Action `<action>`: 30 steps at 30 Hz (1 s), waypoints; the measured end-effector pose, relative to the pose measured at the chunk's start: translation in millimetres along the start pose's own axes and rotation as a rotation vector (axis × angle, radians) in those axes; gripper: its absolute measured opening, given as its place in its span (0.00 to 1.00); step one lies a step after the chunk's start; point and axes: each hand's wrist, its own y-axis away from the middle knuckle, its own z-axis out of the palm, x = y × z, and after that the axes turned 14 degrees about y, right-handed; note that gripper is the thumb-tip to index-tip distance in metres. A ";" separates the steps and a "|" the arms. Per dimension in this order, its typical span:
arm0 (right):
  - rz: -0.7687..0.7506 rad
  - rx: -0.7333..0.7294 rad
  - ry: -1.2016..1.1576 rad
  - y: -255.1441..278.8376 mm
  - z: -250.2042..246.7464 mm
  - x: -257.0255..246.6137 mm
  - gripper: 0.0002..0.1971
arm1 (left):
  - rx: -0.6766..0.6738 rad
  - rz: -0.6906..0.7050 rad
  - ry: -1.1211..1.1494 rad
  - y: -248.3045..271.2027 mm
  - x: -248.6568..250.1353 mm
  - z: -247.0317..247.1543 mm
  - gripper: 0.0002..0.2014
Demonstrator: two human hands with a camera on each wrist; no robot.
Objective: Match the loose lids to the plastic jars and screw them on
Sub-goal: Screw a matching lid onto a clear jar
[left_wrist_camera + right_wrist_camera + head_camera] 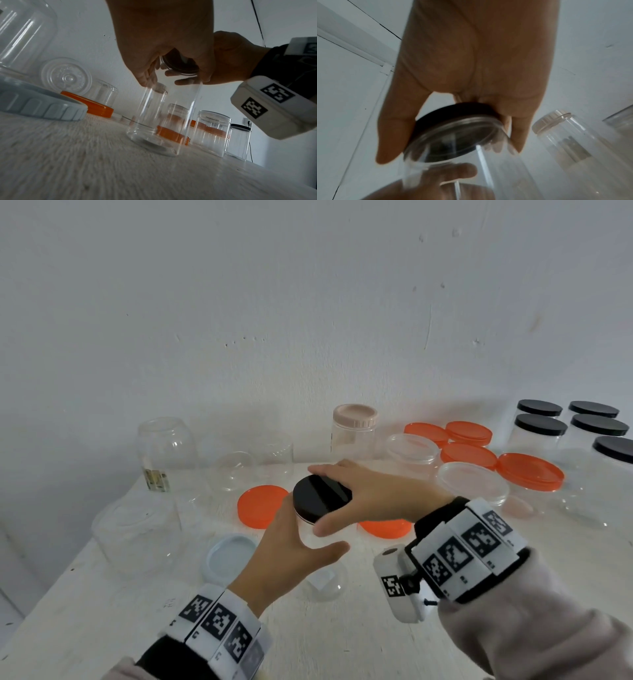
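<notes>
Black lid (322, 498) sits on the mouth of a clear jar (154, 121), and this looks like the screwing-on step for this pair. The right hand (373, 494) spans the lid from above, thumb on the near rim and fingers (518, 129) curled over the far rim, so that grip is closed around it. Directly beneath, the left hand (291, 546) wraps the jar's wall, fingers curved round it, with the jar standing on the white surface (342, 645). Next, I judge, the lid must be kept level on the threads and twisted while the lower grip stops the jar turning; whether the threads have caught cannot be told. Beyond the right grip lie loose orange lids (262, 506), open jars (412, 453) and, farther right, jars already capped in black (539, 431).
</notes>
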 end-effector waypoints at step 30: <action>-0.168 0.091 0.102 2.9 5.7 -5.9 0.31 | 0.018 -0.007 -0.004 0.6 2.8 2.5 0.36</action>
